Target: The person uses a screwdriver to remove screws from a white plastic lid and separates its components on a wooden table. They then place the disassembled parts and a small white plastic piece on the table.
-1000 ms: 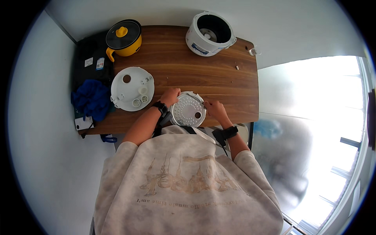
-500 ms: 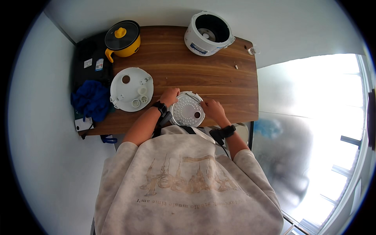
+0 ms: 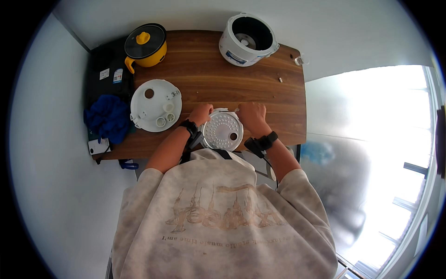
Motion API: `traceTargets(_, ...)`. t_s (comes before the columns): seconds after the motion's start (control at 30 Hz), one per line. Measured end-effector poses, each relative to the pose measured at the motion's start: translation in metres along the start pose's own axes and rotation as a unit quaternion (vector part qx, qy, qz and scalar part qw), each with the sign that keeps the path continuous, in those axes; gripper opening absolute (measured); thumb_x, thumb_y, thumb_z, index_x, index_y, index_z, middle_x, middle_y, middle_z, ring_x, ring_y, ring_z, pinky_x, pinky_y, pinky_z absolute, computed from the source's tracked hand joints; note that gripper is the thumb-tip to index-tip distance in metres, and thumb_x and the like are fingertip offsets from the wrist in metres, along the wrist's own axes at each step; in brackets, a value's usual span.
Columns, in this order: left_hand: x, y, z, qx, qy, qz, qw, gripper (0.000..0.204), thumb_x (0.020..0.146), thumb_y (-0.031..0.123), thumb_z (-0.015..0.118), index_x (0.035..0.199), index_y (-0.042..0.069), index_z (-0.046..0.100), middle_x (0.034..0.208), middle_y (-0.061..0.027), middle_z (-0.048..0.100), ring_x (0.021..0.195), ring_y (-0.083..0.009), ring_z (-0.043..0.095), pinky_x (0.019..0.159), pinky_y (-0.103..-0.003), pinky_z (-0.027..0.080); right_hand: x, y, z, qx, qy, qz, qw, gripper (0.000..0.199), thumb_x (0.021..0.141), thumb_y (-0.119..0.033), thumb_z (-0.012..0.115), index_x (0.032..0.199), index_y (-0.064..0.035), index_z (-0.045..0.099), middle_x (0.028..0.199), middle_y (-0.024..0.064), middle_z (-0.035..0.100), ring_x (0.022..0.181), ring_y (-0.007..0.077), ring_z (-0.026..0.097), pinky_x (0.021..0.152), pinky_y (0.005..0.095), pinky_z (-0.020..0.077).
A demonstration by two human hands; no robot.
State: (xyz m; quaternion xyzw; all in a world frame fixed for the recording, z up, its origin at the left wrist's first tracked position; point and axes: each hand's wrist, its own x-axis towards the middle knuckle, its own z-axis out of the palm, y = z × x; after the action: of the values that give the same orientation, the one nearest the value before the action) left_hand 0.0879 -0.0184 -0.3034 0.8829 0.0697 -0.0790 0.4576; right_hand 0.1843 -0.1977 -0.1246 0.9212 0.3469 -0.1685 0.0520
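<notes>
I hold a round silver perforated lid plate (image 3: 223, 131) over the near edge of the wooden table (image 3: 218, 79). My left hand (image 3: 200, 113) grips its upper left rim and my right hand (image 3: 251, 114) grips its upper right rim. Both wrists wear dark bands. To the left, a white round cooker lid (image 3: 154, 105) lies flat with small white parts on it. A white rice cooker body (image 3: 247, 39) stands open at the far edge of the table.
A yellow pot with a dark glass lid (image 3: 145, 44) stands at the far left corner. A blue cloth (image 3: 108, 117) and a black bag (image 3: 108, 72) lie at the table's left end. A small clear cup (image 3: 299, 60) sits at the far right corner.
Both hands have shifted slightly around the plate's upper rim. The plate stays at the near edge of the table.
</notes>
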Motion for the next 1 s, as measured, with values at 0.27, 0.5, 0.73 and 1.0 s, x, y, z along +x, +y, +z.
traceTargets(0.27, -0.003, 0.006, -0.004, 0.013, 0.005, -0.003, 1.0, 0.025, 0.063, 0.0, 0.076, 0.082, 0.005, 0.061, 0.079, -0.0126, 0.064, 0.078, -0.0325, 0.063, 0.069, -0.043, 0.05, 0.01, -0.026, -0.006, -0.15, 0.163, -0.133, 0.966, 0.012, 0.073, -0.016, 0.062, 0.076, -0.0123, 0.073, 0.101, 0.0092, 0.063, 0.099, 0.0245, 0.055, 0.082, 0.0375, 0.0403)
traceTargets(0.5, -0.004, 0.006, -0.004, -0.005, 0.0, -0.003, 1.0, 0.026, 0.062, 0.001, 0.076, 0.083, 0.005, 0.06, 0.078, -0.0125, 0.064, 0.079, -0.0322, 0.063, 0.07, -0.042, 0.05, -0.001, -0.018, 0.003, -0.11, 0.255, -0.159, 0.948, 0.01, 0.074, -0.016, 0.064, 0.078, -0.0112, 0.071, 0.101, 0.0058, 0.06, 0.098, 0.0225, 0.054, 0.081, 0.0356, 0.0416)
traceTargets(0.73, -0.005, 0.014, -0.01, -0.003, -0.007, 0.008, 1.0, 0.023, 0.065, 0.0, 0.07, 0.083, 0.005, 0.057, 0.079, -0.0148, 0.063, 0.08, -0.0349, 0.062, 0.068, -0.043, 0.048, -0.037, 0.019, 0.015, 0.123, 0.05, 0.013, 0.991, 0.028, 0.077, -0.024, 0.071, 0.103, -0.0121, 0.07, 0.107, 0.0118, 0.064, 0.097, 0.0327, 0.064, 0.081, 0.0443, 0.0506)
traceTargets(1.0, 0.004, 0.022, -0.015, 0.005, -0.004, 0.016, 1.0, 0.021, 0.071, 0.005, 0.069, 0.09, 0.007, 0.059, 0.089, -0.0155, 0.065, 0.088, -0.0353, 0.063, 0.074, -0.045, 0.05, -0.061, 0.028, 0.024, 0.205, 0.051, 0.105, 0.972, 0.033, 0.081, -0.031, 0.07, 0.109, -0.0138, 0.07, 0.1, 0.0143, 0.067, 0.093, 0.036, 0.065, 0.078, 0.0461, 0.0524)
